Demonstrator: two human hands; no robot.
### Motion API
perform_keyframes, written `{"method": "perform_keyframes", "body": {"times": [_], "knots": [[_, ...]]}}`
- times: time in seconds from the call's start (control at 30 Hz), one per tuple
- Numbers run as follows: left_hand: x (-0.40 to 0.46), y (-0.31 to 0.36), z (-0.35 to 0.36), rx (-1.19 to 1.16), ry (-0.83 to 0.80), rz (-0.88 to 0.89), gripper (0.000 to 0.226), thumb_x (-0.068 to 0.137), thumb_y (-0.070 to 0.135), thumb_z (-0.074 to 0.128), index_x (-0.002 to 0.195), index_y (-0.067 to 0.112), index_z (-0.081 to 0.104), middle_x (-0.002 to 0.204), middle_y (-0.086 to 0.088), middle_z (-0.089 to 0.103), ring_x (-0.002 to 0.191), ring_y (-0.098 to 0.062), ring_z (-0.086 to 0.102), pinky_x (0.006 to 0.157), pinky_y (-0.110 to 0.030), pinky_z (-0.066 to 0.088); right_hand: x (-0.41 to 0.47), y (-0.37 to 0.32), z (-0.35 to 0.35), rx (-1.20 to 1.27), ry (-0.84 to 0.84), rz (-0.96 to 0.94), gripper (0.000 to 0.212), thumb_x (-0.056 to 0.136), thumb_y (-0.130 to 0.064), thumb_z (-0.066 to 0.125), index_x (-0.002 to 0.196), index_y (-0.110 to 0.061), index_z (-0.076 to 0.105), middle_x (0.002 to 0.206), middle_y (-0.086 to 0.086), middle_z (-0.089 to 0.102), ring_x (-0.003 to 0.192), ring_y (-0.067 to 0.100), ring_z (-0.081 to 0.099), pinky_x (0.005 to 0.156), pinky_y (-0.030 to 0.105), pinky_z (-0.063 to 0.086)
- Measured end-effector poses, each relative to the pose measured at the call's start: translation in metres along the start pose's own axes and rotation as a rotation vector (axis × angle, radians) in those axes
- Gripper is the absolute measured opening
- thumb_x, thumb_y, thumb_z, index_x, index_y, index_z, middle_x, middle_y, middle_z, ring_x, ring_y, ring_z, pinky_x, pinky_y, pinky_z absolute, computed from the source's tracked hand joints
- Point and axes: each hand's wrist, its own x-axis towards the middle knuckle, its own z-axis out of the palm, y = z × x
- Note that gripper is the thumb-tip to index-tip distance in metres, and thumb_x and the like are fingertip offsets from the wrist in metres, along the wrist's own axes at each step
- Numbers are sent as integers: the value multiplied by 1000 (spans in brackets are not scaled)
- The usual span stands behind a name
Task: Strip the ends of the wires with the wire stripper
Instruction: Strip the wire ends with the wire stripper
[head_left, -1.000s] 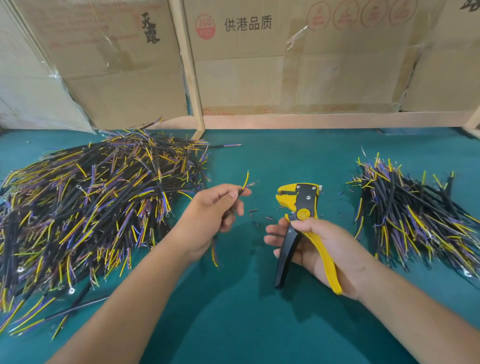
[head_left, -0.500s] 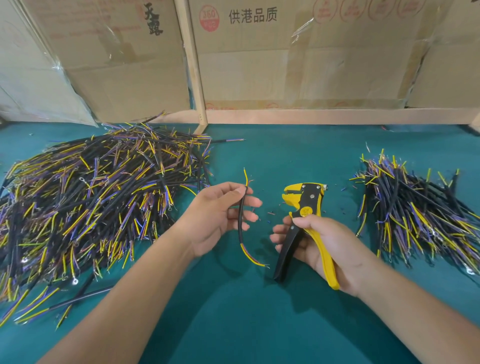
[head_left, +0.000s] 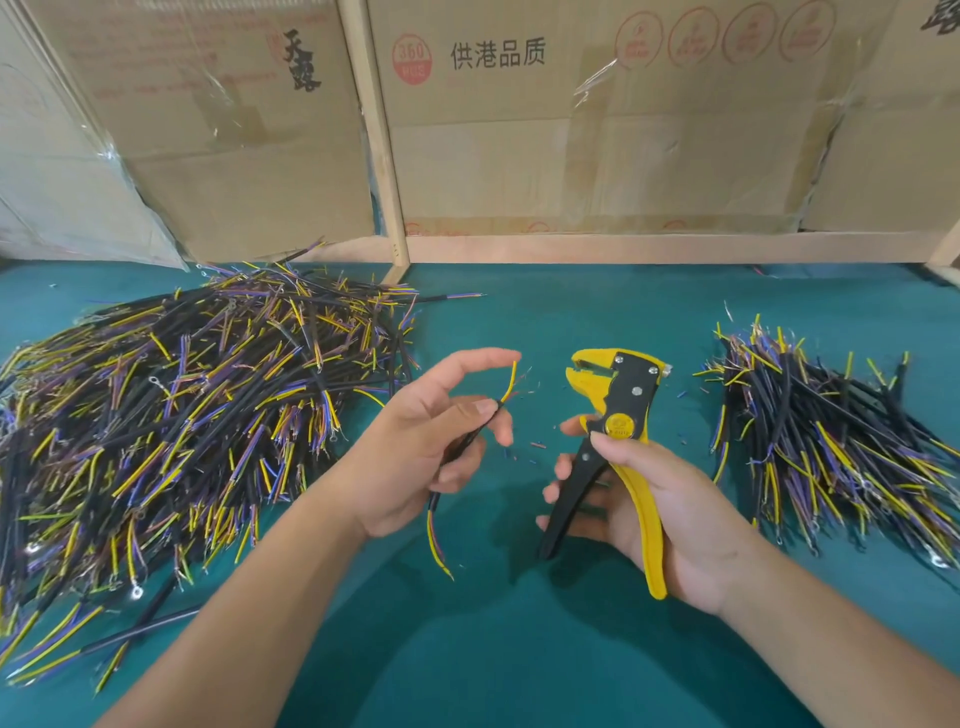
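Observation:
My left hand (head_left: 431, 441) pinches a short black cable (head_left: 470, 441) between thumb and fingers; its yellow and purple cores fan out at the upper end near the index fingertip, and more cores hang below the palm. My right hand (head_left: 644, 499) grips the yellow and black wire stripper (head_left: 618, 415) by its handles, which are spread apart, with the jaws pointing up and left. A small gap separates the cable's upper end from the stripper jaws.
A large heap of black cables (head_left: 171, 415) covers the left of the green table (head_left: 519, 649). A smaller pile of cables (head_left: 831, 441) lies on the right. Bits of insulation (head_left: 535, 447) dot the cloth between my hands. Cardboard boxes (head_left: 571, 130) stand behind.
My left hand has turned the cable end over end in its fingers, and now holds its upper end up toward the stripper jaws. The right hand has kept the stripper almost still.

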Motion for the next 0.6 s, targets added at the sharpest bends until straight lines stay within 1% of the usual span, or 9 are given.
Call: {"method": "perform_keyframes", "body": {"times": [0.1,0.2,0.27,0.37,0.43,0.47,0.53,0.6], "knots": [[1,-1,2,97,54,-8,29,99,22,49,124,26,62,71,0,50,44,-10,26,42,-19,22,1,2,-1,-8,-1,8,28,86,-23,61,109,-10,67,84,18,61,78,37,65,77,55,58],[2,-2,7,230,158,19,16,97,36,59,106,25,64,59,4,42,43,-10,25,42,-17,26,2,2,-1,-11,10,17,27,84,-23,61,106,-10,69,83,18,61,76,37,66,77,56,59],[3,-2,8,262,201,38,15,97,35,57,97,22,65,54,3,41,42,-10,25,42,-15,27,2,2,0,-18,15,26,27,84,-23,61,105,-10,70,83,18,61,76,37,66,75,55,59],[3,-3,7,301,210,52,18,102,28,54,93,17,66,52,-7,49,39,-12,25,41,-15,25,1,2,1,-35,15,36,27,84,-23,61,105,-10,69,83,18,61,77,37,66,74,54,59],[3,-3,8,353,248,74,19,103,24,52,89,26,65,53,-13,55,38,-14,25,40,-17,25,0,2,1,-41,14,37,27,83,-23,61,106,-10,69,84,19,61,77,37,66,74,53,59],[3,-5,9,418,281,89,20,102,25,51,87,31,62,53,-14,58,38,-15,26,39,-19,26,0,2,2,-46,13,36,28,83,-23,61,106,-10,69,84,19,61,77,37,66,74,53,59],[2,-7,8,634,331,106,17,99,30,46,86,39,52,53,-7,63,39,-15,32,39,-23,30,0,2,2,-56,4,33,28,84,-22,61,107,-9,69,84,20,61,78,38,65,75,53,58],[0,-8,8,816,325,125,14,101,29,43,90,38,44,54,0,64,39,-11,36,41,-20,31,-1,2,2,-52,-13,39,26,84,-20,60,106,-9,69,87,22,62,79,38,66,74,52,58]]}}
